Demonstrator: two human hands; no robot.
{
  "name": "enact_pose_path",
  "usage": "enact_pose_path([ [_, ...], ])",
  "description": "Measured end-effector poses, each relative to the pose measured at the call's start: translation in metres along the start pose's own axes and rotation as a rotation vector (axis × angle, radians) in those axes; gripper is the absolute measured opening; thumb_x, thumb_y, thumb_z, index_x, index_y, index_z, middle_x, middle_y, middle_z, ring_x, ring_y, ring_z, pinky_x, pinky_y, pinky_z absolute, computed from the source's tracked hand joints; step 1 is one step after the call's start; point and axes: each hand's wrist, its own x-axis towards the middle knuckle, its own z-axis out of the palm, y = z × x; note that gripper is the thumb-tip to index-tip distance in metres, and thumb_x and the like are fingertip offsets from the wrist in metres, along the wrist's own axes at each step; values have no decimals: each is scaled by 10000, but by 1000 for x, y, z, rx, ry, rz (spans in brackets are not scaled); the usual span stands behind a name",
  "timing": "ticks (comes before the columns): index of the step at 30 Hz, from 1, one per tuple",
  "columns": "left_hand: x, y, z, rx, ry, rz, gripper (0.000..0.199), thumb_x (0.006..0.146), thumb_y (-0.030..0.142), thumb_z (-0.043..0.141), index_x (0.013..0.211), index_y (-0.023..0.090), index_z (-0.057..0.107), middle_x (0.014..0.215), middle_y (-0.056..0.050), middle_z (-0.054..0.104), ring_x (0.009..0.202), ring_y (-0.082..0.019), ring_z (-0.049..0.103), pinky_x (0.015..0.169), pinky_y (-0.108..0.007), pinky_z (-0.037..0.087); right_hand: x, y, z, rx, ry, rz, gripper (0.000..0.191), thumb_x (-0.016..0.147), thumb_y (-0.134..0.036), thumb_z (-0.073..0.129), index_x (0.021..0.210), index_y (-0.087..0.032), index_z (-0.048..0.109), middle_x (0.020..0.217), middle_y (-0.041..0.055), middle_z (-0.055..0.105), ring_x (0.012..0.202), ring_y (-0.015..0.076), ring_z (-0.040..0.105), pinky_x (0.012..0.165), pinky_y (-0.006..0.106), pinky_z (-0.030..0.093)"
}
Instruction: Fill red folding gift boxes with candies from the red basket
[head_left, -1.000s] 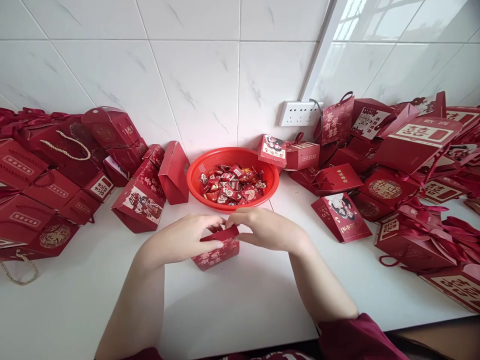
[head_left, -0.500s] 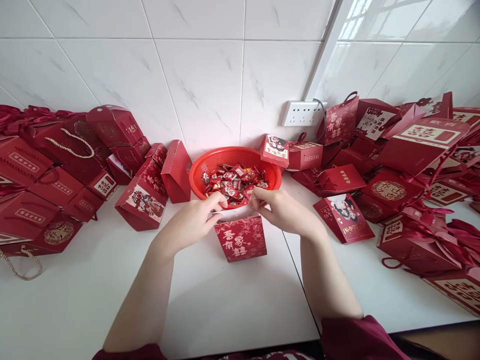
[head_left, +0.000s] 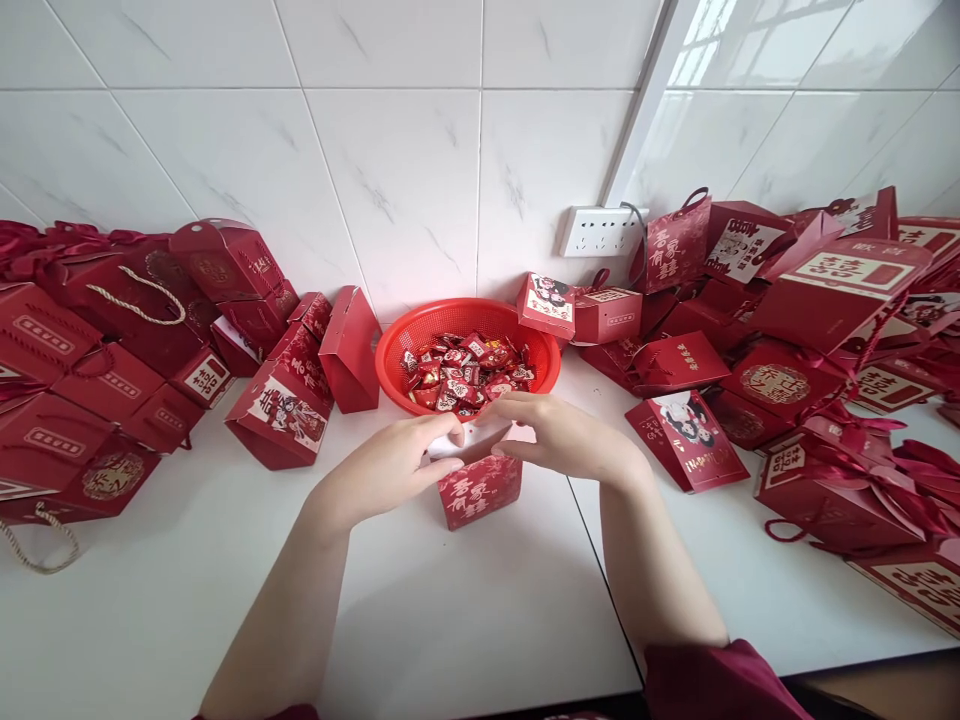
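Right in front of me a red candy box [head_left: 480,495] with pale lettering stands on the white table, its white inside showing at the open top. My left hand [head_left: 409,465] is closed around the box's upper left edge, thumb on the near side and fingers by the opening. My right hand [head_left: 562,435] grips the upper right edge, its fingers curved across the back of the opening. Just behind the box is a red plastic basket [head_left: 388,370] holding many red-wrapped candies [head_left: 465,375]. What lies inside the box is hidden.
Red gift boxes [head_left: 56,430] crowd the left side, some with rope handles. More red boxes [head_left: 784,385] are piled on the right. A small box [head_left: 547,303] leans on the basket's right rim. Behind, a power socket strip [head_left: 604,232] is on the tiled wall [head_left: 405,180].
The box's top has been spread wider, showing more of its white inside. Both hands have shifted slightly, and the right fingers now reach over the back of the opening.
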Motion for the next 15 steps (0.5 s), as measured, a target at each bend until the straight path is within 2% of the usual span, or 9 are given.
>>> enact_pose_path([
  [3,-2,5,0,-34,-8,-49,201,910,413,516,1016,264,599,878,10,684,742,-206,640,664,-292,435,0,-2,3,9,33,55,298,917,-89,535,1110,-253,692,1065,17,735,929,187,677,832,306,493],
  [8,-5,13,2,-96,-88,-87,437,794,393,636,1209,295,538,969,3,693,732,-211,665,615,-292,444,3,-11,12,-91,64,96,253,882,-85,581,1047,-247,681,937,14,733,799,179,664,730,278,470],
  [13,-8,16,6,-82,-147,-30,446,774,358,635,1196,268,521,975,-14,684,732,-209,661,609,-294,444,2,-19,14,-160,-9,74,156,892,-86,574,849,-206,665,783,5,693,679,148,586,637,251,401],
  [15,-8,13,8,-79,-155,-28,438,767,341,639,1187,267,538,1021,-22,677,784,-214,666,627,-289,453,2,-17,15,-156,-73,87,195,914,-116,562,756,-198,642,709,-6,662,613,133,538,593,252,366],
])
